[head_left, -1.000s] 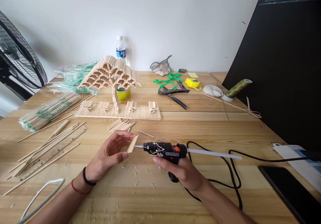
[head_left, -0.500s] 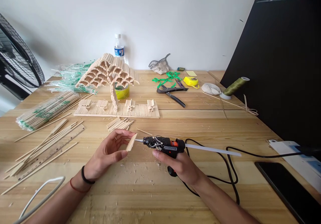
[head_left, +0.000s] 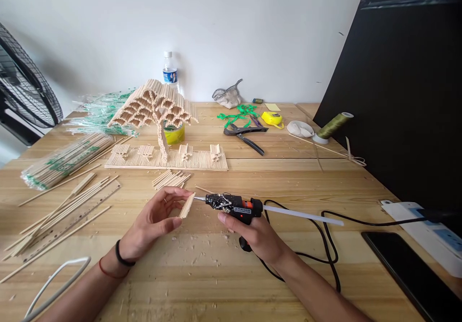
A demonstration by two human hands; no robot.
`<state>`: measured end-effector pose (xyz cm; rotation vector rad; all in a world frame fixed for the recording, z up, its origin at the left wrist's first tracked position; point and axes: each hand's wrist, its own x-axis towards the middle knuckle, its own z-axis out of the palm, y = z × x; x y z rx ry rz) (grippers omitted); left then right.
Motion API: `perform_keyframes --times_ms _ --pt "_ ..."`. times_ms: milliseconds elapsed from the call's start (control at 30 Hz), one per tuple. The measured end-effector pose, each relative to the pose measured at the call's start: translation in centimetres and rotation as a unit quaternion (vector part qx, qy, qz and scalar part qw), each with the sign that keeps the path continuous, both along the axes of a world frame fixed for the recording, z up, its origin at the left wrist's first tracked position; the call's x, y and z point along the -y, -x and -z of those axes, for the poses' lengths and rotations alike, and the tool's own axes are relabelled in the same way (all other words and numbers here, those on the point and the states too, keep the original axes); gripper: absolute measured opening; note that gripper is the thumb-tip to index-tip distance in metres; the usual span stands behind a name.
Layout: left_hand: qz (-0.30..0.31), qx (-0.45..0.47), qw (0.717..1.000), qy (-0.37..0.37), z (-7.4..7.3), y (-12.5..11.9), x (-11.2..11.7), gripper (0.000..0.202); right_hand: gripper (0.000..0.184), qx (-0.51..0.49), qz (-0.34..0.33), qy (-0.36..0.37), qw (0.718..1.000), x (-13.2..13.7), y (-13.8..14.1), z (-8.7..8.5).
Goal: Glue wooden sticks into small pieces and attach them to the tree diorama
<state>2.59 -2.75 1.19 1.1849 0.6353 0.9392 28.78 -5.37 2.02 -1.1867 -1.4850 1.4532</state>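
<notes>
Between the thumb and fingers of my left hand (head_left: 157,216) is a small panel of wooden sticks (head_left: 187,205), held tilted above the table. My right hand (head_left: 254,233) grips a black hot glue gun (head_left: 231,205) with a lit red light, and its metal nozzle points left at the panel's upper edge. A white glue stick (head_left: 303,215) juts from the back of the gun. Just behind my left hand lies a pile of short cut sticks (head_left: 170,179). Beyond it stands a stick model (head_left: 166,161) with a flat base, a trunk, a honeycomb-like roof and several small stick pieces.
Long sticks (head_left: 61,211) and a clear ruler (head_left: 72,221) lie at the left, near a bagged stick bundle (head_left: 68,161). Pliers (head_left: 247,136), a yellow tape measure (head_left: 272,118) and a thread spool (head_left: 332,127) sit behind. A black cord (head_left: 334,254), phone (head_left: 407,269) and power strip (head_left: 426,230) occupy the right.
The whole view has shifted slightly. Both hands keep their holds, and the nozzle stays at the panel's upper edge.
</notes>
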Motion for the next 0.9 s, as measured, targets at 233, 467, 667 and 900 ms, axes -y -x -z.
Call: perform_keyframes --times_ms 233,467,667,900 --pt "-0.003 -0.001 1.0 -0.003 -0.07 -0.02 0.0 0.042 0.038 0.006 0.022 0.002 1.0 -0.01 0.04 -0.01" --pt "0.001 0.0 1.0 -0.007 -0.17 -0.07 0.03 0.041 0.04 0.017 0.034 0.01 0.999 -0.01 0.17 -0.12" --pt "-0.002 -0.009 1.0 -0.004 -0.23 -0.02 0.04 0.041 0.044 0.022 0.033 0.015 0.999 -0.12 0.11 -0.28" --pt "-0.005 -0.005 1.0 -0.006 -0.23 -0.09 0.05 0.041 0.04 0.003 0.019 0.02 1.0 0.03 0.13 -0.41"
